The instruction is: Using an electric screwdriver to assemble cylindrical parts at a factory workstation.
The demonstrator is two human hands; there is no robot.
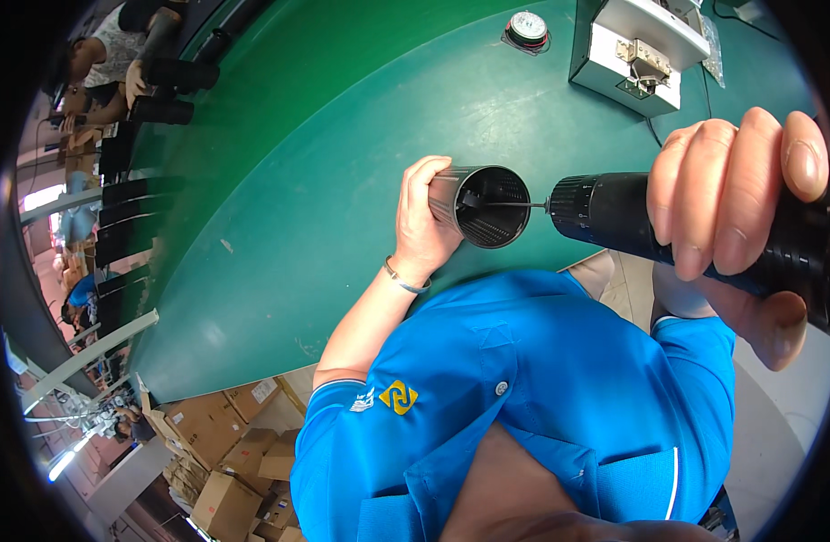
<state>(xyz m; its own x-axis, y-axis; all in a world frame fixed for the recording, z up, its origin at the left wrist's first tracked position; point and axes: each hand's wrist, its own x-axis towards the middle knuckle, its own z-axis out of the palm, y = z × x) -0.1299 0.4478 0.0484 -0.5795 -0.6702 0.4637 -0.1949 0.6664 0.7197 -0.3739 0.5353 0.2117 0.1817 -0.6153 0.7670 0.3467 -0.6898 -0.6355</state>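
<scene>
My left hand [424, 221] is wrapped around a black ribbed cylindrical housing [505, 226], its open end turned toward the right. Small perforations show on the inner wall, and a dark part sits deep inside. On the right, my right hand [727, 203] grips a black electric screwdriver [614, 210] held roughly level, its numbered collar facing the housing. The thin bit [523, 205] reaches through the open end into the housing. Whether the tip touches a screw is hidden in the dark interior.
A green work table [343, 208] carries a white-and-metal box fixture [627, 68] at the far right. Near it lie a round white-faced part [527, 29] with wires and a clear plastic bag [715, 56]. Cardboard boxes [225, 506] stand at lower left; other people work at far left.
</scene>
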